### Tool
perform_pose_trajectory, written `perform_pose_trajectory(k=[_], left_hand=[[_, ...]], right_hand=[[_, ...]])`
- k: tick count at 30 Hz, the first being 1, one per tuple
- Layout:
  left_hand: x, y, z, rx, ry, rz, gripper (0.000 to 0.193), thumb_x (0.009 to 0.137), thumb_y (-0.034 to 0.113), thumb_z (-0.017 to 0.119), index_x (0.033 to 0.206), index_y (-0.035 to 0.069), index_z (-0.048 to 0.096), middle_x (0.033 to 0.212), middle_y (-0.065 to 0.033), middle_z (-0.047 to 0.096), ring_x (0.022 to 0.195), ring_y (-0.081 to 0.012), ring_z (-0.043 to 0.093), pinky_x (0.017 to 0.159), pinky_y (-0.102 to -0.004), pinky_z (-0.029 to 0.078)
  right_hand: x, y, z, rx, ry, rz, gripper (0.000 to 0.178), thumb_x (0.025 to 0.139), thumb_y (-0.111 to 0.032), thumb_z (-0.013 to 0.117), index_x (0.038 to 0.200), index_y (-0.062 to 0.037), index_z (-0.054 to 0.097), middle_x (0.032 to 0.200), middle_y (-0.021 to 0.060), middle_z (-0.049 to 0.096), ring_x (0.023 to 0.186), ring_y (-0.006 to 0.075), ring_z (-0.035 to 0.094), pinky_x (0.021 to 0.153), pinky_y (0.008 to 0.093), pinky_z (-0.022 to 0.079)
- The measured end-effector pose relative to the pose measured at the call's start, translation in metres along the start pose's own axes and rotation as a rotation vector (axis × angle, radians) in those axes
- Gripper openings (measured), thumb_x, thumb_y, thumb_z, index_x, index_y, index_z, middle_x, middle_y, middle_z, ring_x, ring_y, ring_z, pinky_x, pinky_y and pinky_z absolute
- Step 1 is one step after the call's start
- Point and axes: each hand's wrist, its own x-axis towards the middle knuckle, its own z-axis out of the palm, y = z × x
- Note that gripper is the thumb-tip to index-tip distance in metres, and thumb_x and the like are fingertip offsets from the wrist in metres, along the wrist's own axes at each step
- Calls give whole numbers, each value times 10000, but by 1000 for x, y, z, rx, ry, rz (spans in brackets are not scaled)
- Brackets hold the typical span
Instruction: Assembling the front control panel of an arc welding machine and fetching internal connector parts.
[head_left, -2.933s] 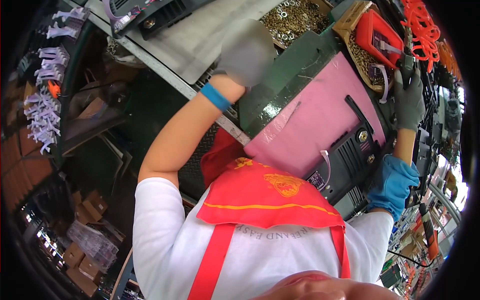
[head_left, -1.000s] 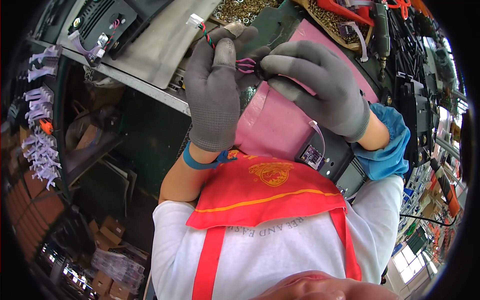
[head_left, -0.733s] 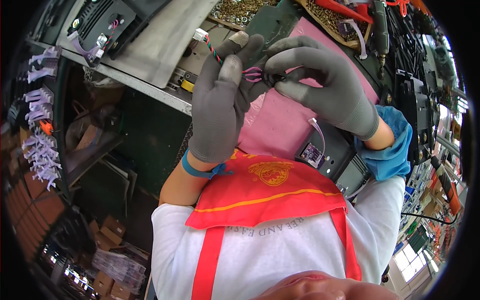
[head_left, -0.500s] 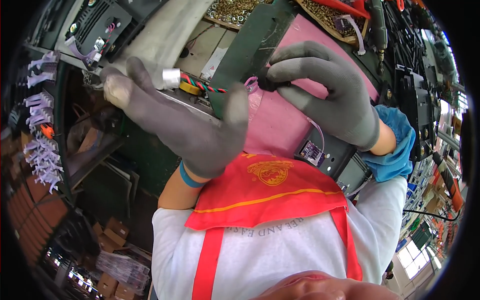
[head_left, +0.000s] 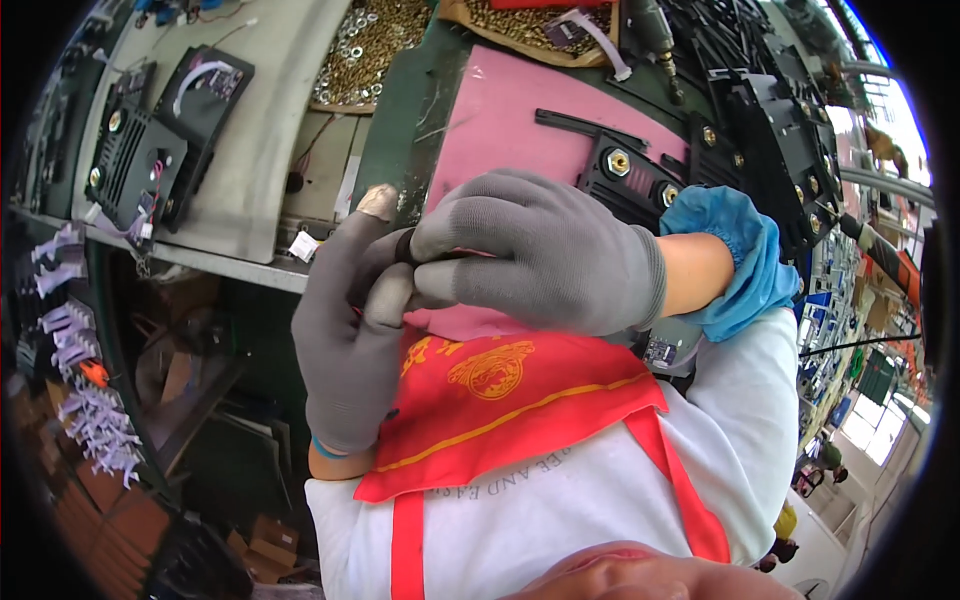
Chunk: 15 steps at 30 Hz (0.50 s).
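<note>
Both hands (head_left: pixel 350 330) (head_left: pixel 545 255) narrow — close together on one small black part (head_left: pixel 404 246).

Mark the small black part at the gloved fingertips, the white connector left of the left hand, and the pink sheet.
small black part (head_left: pixel 404 245): head view, on its exposed dark side
white connector (head_left: pixel 303 246): head view, middle of its white housing
pink sheet (head_left: pixel 500 120): head view, bare area of its surface

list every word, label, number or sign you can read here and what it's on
White shirt: dark chest lettering, partly covered; wording not copied here.
Red apron: yellow emblem, plus yellow characters partly hidden; not copied either.
Small circuit board: any markings are too small to read.
</note>
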Motion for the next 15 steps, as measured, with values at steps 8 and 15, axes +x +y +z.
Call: perform_pose_trajectory(k=[8, 15], left_hand=[[8, -9, 8, -170, 62, 47, 677, 863, 122, 616, 1427, -1, 262, 1059, -135, 615, 968, -138, 587, 806, -265, 483], [7, 2, -3, 1431, 672, 392, 817, 806, 432, 677, 1390, -22, 330, 1226, -267, 522, 1142, -433, 494, 902, -429, 426]], right_hand=[[-6, 5, 0, 462, 178, 214, 388, 733, -112, 758, 1087, -50, 612, 1005, 104, 613, 867, 275, 630, 744, 334, 520], [-8, 10, -23, 168, 73, 155, 401, 767, -68, 659, 1152, -65, 549, 954, 134, 579, 840, 316, 599, 709, 383, 503]])
